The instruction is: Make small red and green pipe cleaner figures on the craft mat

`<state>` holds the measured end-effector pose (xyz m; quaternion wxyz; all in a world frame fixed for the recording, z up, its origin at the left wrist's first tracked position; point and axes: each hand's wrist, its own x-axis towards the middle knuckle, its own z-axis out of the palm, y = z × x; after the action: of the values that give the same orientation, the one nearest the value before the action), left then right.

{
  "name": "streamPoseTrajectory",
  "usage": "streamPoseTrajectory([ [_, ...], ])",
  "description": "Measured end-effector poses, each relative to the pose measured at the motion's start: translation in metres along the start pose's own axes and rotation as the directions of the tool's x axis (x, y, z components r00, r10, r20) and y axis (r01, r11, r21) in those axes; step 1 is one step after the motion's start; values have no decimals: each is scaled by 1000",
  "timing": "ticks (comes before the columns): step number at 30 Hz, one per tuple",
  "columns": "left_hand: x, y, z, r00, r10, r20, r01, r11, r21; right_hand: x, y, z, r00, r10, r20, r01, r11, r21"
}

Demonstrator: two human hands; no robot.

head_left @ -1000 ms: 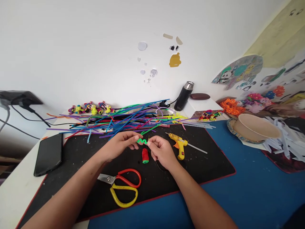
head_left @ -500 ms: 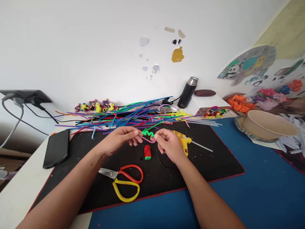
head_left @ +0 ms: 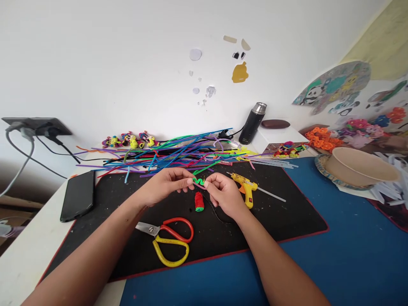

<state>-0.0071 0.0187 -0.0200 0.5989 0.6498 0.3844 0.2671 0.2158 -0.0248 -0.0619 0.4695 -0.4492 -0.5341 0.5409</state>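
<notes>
Over the black mat, my left hand [head_left: 168,186] pinches one end of a pink pipe cleaner [head_left: 199,186] between thumb and fingertips. The other end is in the closed fingers of my right hand [head_left: 225,194]. A green pipe cleaner [head_left: 199,181] bent in waves lies along the pink one, between my fingertips; whether the two are joined I cannot tell. Just below my hands a red coiled cylinder [head_left: 199,201] with a green end rests on the mat. Scissors [head_left: 172,239] with one red and one yellow handle lie nearer to me.
A yellow glue gun [head_left: 247,190] lies right of my right hand. Many loose pipe cleaners [head_left: 178,155] spread along the wall, beside a black flask [head_left: 253,123]. A phone [head_left: 78,196] is at the left, a beige bowl [head_left: 363,170] at the right.
My hands have come slightly closer together. The pink pipe cleaner's curled end, visible before at my right fingertips, is now mostly covered by them. The view has shifted a little.
</notes>
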Motion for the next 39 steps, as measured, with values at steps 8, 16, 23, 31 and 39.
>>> streamPoseTrajectory([
  [8,1,-1,8,1000,-13,-18,13,1000,-3,1,0,1,1000,-3,-16,4,999,43],
  [16,0,1,9,1000,-13,-19,13,1000,7,-2,-7,1,999,18,27,-19,999,46],
  [23,1,-3,6,998,-35,-44,30,992,-120,-1,-3,-1,1000,19,3,-20,999,26],
  [31,1,-3,1,997,-19,-69,9,989,-147,0,-6,0,1000,19,-4,-19,999,29],
  [39,-1,2,6,999,36,-21,-37,999,-3,-1,-7,1,1000,8,-1,-8,1000,-5],
])
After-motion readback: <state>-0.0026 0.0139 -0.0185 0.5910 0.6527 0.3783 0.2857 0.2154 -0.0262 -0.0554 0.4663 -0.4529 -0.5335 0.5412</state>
